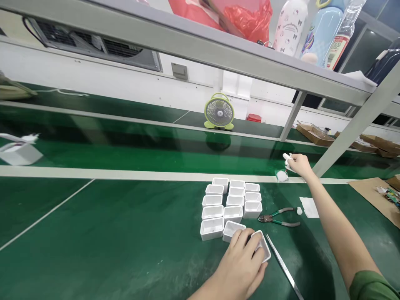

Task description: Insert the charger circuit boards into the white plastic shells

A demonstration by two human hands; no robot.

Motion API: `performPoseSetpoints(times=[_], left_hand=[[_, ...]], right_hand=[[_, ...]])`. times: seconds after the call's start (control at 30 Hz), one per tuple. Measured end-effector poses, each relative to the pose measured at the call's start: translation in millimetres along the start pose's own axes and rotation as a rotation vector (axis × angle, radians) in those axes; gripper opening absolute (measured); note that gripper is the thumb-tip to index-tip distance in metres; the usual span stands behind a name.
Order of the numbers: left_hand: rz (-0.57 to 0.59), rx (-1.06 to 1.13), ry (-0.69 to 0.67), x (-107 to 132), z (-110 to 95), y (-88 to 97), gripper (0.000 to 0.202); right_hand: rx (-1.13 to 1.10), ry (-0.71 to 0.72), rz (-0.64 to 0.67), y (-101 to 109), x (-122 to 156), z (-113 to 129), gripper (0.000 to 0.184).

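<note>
Box (pixel 265 246) at lower centre-right, clasped in the left hand (pixel 242 258); right hand (pixel 300 165), further up right, pinches a white piece (pixel 286 158): loose fingertips could drop it, stray knuckles shove the neighbouring box (pixel 229 233).

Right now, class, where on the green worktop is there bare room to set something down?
Free: the wide green worktop left of the white boxes, below the pale strip. Crowded: around the left hand and rightward, with pliers, tweezers and paper.
</note>
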State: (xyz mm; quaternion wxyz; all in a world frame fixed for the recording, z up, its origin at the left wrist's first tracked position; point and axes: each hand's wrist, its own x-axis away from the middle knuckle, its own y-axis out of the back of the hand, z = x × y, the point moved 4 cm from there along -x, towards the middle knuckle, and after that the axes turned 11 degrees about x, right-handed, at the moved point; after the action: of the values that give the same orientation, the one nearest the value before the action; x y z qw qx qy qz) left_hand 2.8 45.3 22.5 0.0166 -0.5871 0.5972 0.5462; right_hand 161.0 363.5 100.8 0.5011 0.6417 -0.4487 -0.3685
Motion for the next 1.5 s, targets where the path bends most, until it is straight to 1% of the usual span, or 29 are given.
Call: performPoseSetpoints(times=[0.07, 0.13, 0.2, 0.27, 0.37, 0.43, 0.5, 0.6, 0.67, 0.7, 0.77, 0.8, 0.83, 0.87, 0.9, 0.93, 1.0, 1.03, 1.07, 1.17, 1.23, 1.3, 1.37, 1.5], left_hand=[[-0.023, 0.065, -0.009, -1, -3, 2.6, 0.003], [-0.014, 0.093, -0.016, -1, -5, 3.1, 0.009], [0.009, 0.063, -0.017, 0, -7, 0.9, 0.02], [0.005, -0.026, 0.01, 1, -7, -1.8, 0.036], [0.008, -0.114, 0.067, 3, -4, -4.3, 0.058], [0.043, -0.058, 0.071, 3, -3, -3.8, 0.063], [0.023, 0.051, 0.085, 1, -2, 1.6, 0.065], [-0.088, 0.198, 0.149, -2, 3, 14.1, 0.061], [-0.152, 0.288, 0.156, -5, 5, 21.2, 0.059], [-0.172, 0.348, 0.139, -6, 6, 24.0, 0.058], [-0.191, 0.493, 0.107, -8, 7, 27.8, 0.059], [-0.188, 0.566, 0.099, -8, 6, 28.9, 0.06], [-0.185, 0.629, 0.107, -8, 7, 29.5, 0.063], [-0.185, 0.678, 0.135, -8, 7, 29.6, 0.066], [-0.193, 0.717, 0.175, -7, 8, 29.7, 0.07], [-0.21, 0.746, 0.216, -6, 9, 29.7, 0.075], [-0.237, 0.757, 0.288, -4, 10, 29.8, 0.079], [-0.249, 0.739, 0.298, -4, 10, 30.4, 0.077], [-0.257, 0.71, 0.29, -4, 10, 31.3, 0.074], [-0.288, 0.645, 0.215, -7, 8, 34.8, 0.065], [-0.31, 0.647, 0.172, -9, 8, 36.1, 0.065], [-0.317, 0.641, 0.151, -9, 7, 36.1, 0.063], [-0.322, 0.622, 0.141, -9, 7, 36.0, 0.062], [-0.338, 0.601, 0.095, -9, 5, 37.0, 0.054]], right_hand=[[-0.026, 0.114, 0.12, 2, 13, 6, 0.029], [-0.036, 0.219, 0.232, 0, 27, 16, 0.023], [-0.018, 0.248, 0.283, 1, 41, 24, 0.018], [0.039, 0.18, 0.293, 2, 53, 27, 0.022], [0.151, 0.014, 0.352, -5, 68, 29, 0.026], [0.175, -0.04, 0.409, -16, 75, 35, 0.027], [0.14, -0.051, 0.431, -26, 79, 41, 0.027], [0.018, -0.043, 0.388, -30, 82, 39, 0.026], [-0.112, -0.034, 0.32, -23, 88, 29, 0.027], [-0.191, -0.022, 0.277, -17, 93, 23, 0.032], [-0.371, 0.03, 0.165, -3, 108, 15, 0.05], [-0.484, 0.067, 0.094, 4, 118, 14, 0.059], [-0.634, 0.111, -0.004, 11, 130, 15, 0.066], [-0.934, 0.168, -0.136, 17, 143, 18, 0.07], [-1.182, 0.241, -0.22, 19, 157, 23, 0.071], [-1.352, 0.34, -0.229, 17, 170, 31, 0.068], [-1.514, 0.513, -0.227, 8, 197, 49, 0.053], [-1.554, 0.565, -0.215, 2, 208, 56, 0.052], [-1.579, 0.588, -0.222, -3, 217, 62, 0.055], [-1.582, 0.594, -0.208, -11, 236, 73, 0.068], [-1.561, 0.606, -0.218, -9, 241, 77, 0.069], [-1.533, 0.636, -0.233, -4, 243, 80, 0.065], [-1.489, 0.653, -0.227, -1, 245, 83, 0.066], [-1.417, 0.62, -0.205, -1, 248, 84, 0.064]])
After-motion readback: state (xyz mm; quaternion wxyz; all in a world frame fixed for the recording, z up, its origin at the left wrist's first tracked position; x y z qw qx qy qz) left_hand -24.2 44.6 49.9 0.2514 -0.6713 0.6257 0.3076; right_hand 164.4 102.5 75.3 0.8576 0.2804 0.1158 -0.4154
